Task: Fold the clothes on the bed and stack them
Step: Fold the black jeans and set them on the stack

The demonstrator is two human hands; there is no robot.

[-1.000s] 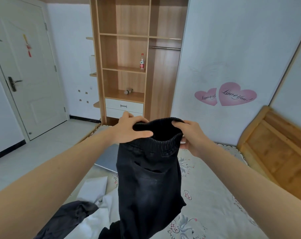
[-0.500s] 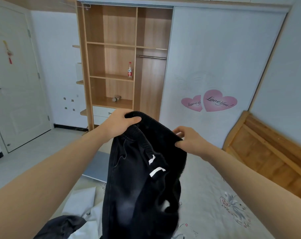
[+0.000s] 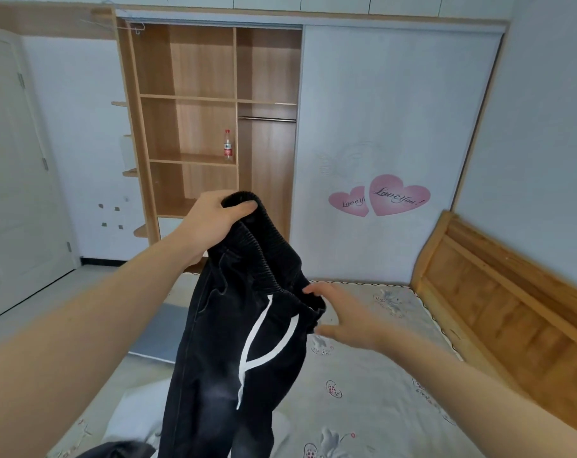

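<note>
A pair of black trousers with an elastic waistband and a white drawstring hangs above the bed. My left hand grips the upper end of the waistband, thumb over the cloth, and holds it high. My right hand is lower and to the right. Its fingers are spread, with the fingertips at the lower end of the waistband and no clear hold on it. The trouser legs drop out of view at the bottom edge.
A white garment and a dark garment lie on the bed at the lower left, with a grey-blue flat piece behind them. A wooden headboard runs along the right. An open wardrobe holds a bottle. A door is at the left.
My right hand has opened and dropped lower, off its pinch on the waistband. My left hand stays high, so the waistband now slants down to the right and the drawstring shows.
</note>
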